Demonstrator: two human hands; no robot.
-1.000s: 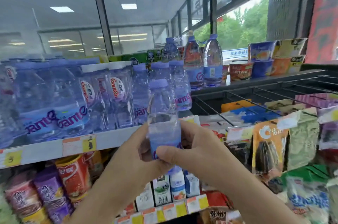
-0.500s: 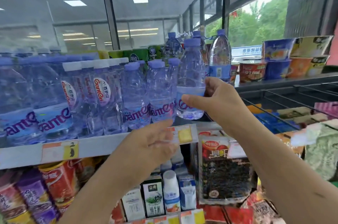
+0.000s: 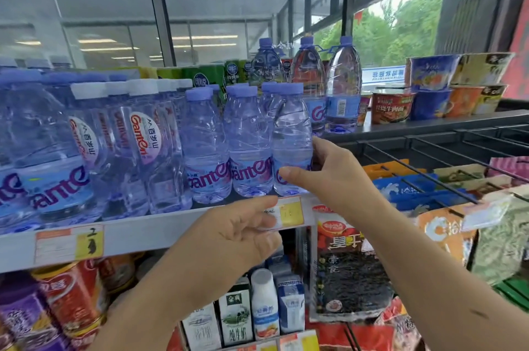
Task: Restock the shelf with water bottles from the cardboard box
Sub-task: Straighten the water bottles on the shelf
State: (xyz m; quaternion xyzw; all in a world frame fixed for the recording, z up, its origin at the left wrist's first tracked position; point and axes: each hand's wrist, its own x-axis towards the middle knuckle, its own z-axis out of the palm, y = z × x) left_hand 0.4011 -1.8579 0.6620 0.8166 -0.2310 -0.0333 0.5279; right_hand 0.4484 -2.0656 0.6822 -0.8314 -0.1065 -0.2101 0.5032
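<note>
A small clear water bottle with a purple cap stands upright at the right end of the front row on the top shelf. My right hand grips its lower half, thumb across the label. Two matching bottles stand just left of it, with larger bottles further left. My left hand hangs below the shelf edge, fingers relaxed, touching the price-tag strip and holding nothing. The cardboard box is out of view.
Large water bottles and instant noodle cups stand on the dark shelf behind. Wire hooks with snack bags hang to the right. Cans and milk cartons fill the shelf below.
My right hand has carried the bottle up and set it down onto the shelf at the row's right end. My left hand let go of it and dropped to the shelf edge.
</note>
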